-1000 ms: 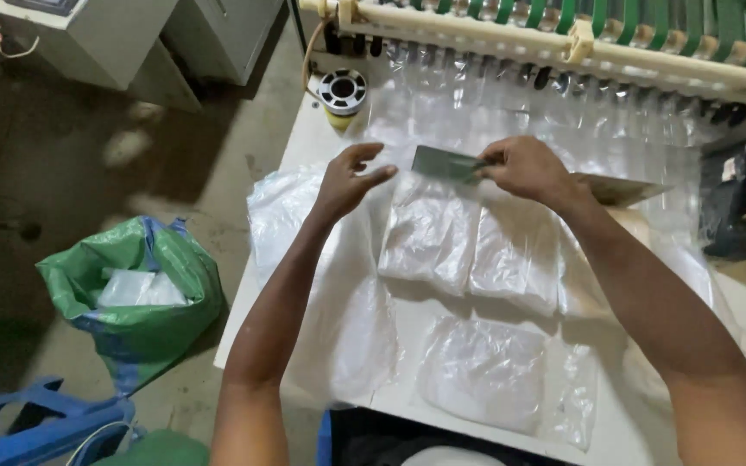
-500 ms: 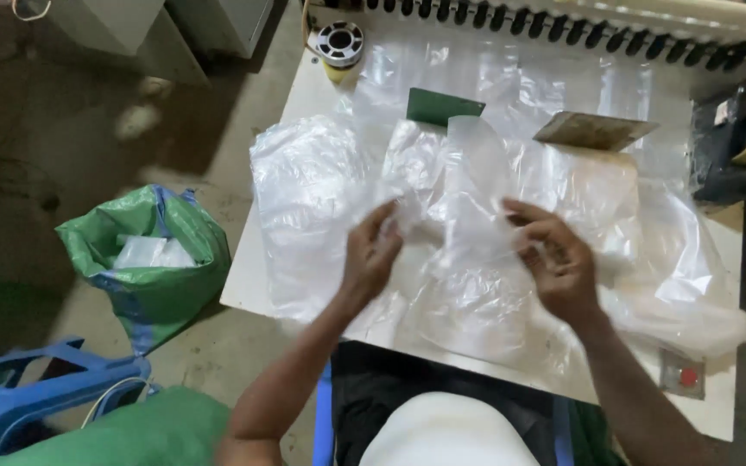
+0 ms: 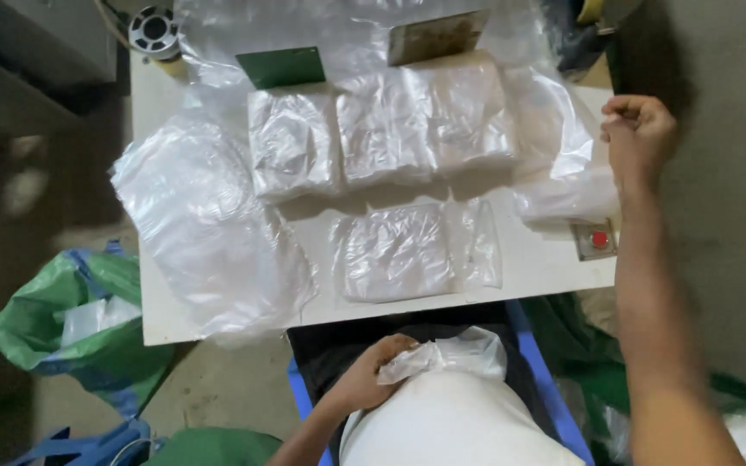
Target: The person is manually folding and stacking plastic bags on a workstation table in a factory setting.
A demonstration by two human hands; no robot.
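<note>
The crumpled clear plastic bag (image 3: 442, 355) sits below the near edge of the desk (image 3: 157, 293), against the person's lap, on top of a white rounded bulk (image 3: 459, 423). The left hand (image 3: 371, 373) has its grip closed on the bag's left end — fingers curled around the bunched film.

The right hand (image 3: 639, 129) is raised over the right edge of the desk, well apart from the left hand. Its fingers are curled into a loose fist; whether anything is held inside cannot be told. Just below it lies loose clear film (image 3: 563, 197).

On the desk, three folded clear bag stacks (image 3: 382, 129) lie side by side in a row. A fourth flat bag (image 3: 407, 252) lies nearer the person, in front of that row. A large loose sheet of clear plastic (image 3: 209, 233) hangs over the left edge of the desk.

At the far side stand a green card (image 3: 282, 66) and a brownish card (image 3: 438, 36). A small square unit with a red button (image 3: 596, 240) sits near the right corner. A tape roll (image 3: 155, 29) rests at the far left corner.

On the floor to the left — a green sack (image 3: 62, 319).
</note>
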